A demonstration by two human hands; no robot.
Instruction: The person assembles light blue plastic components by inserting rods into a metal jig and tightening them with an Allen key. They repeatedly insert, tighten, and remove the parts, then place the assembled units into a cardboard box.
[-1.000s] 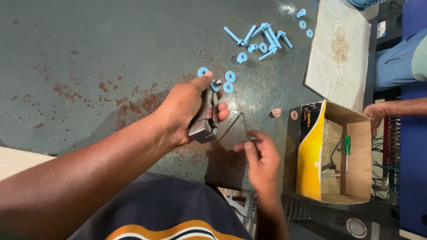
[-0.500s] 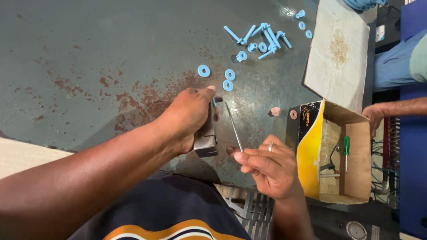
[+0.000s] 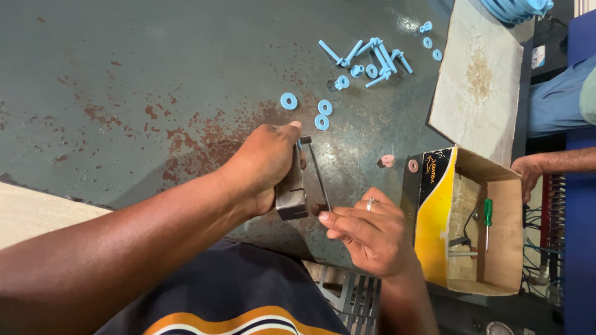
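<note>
My left hand point(image 3: 261, 170) grips a dark grey metal block point(image 3: 292, 189) that stands on the worn green metal table point(image 3: 124, 74). A thin grey metal plate point(image 3: 318, 177) stands on edge beside the block, and my right hand point(image 3: 366, 232) pinches its near end with the fingertips. Three blue washers point(image 3: 321, 115) lie just beyond the block.
Several blue plastic bolts and washers point(image 3: 372, 59) lie at the far side. Two small pink pieces point(image 3: 397, 162) sit right of the plate. An open yellow cardboard box point(image 3: 478, 223) at the right holds a green-handled screwdriver point(image 3: 487, 217). Another person's hand point(image 3: 528, 170) rests at the box's edge.
My right hand rose from the table's near edge and closed its fingertips on the thin plate's near end. My left hand drew the block a little nearer.
</note>
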